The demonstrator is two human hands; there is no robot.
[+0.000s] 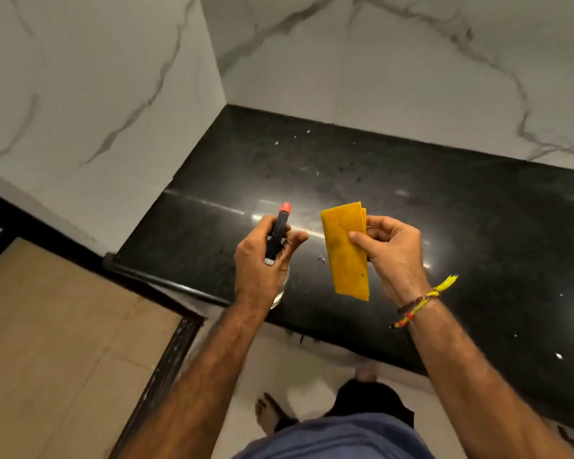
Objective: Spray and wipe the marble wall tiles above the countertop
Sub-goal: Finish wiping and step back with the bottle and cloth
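Left hand (265, 260) is wrapped round the spray bottle (278, 231) below its trigger; right hand (391, 250) pinches a folded yellow cloth (343, 250), judged soft and light. Both are held above the black countertop (411, 200). Beyond, 2 marble wall tiles (395, 71) are not yet wiped.

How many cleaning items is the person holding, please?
2: a spray bottle in the left hand and a folded yellow cloth in the right hand.
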